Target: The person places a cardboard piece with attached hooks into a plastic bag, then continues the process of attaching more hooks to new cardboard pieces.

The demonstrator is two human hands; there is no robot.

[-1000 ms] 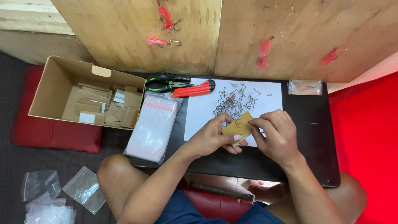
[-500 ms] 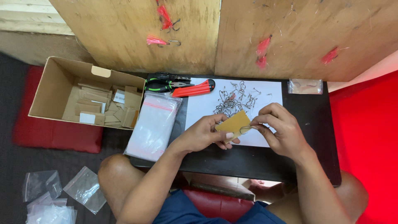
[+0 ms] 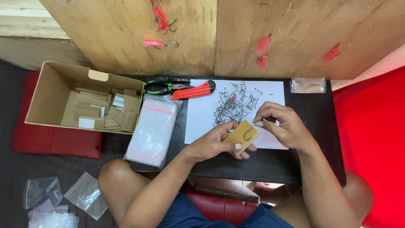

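Note:
My left hand (image 3: pixel 217 141) holds a small tan cardboard card (image 3: pixel 240 136) over the front of a white paper sheet (image 3: pixel 198 116). A dark metal fish hook (image 3: pixel 249 134) lies against the card, and my right hand (image 3: pixel 280 124) pinches its top end between thumb and forefinger. A pile of several loose hooks (image 3: pixel 236 103) lies on the sheet just beyond both hands.
A stack of zip bags (image 3: pixel 154 128) lies left of the sheet on the small black table (image 3: pixel 312 156). Pliers and a red-handled tool (image 3: pixel 181 88) lie at the back. An open cardboard box (image 3: pixel 50 90) of cards stands at the left. Loose clear bags (image 3: pixel 50 198) lie on the floor. Wooden boards with pink lures (image 3: pixel 154 42) stand behind.
The card has turned flatter toward me in my left hand, and my right hand has brought a hook onto it. Both hands shifted slightly right.

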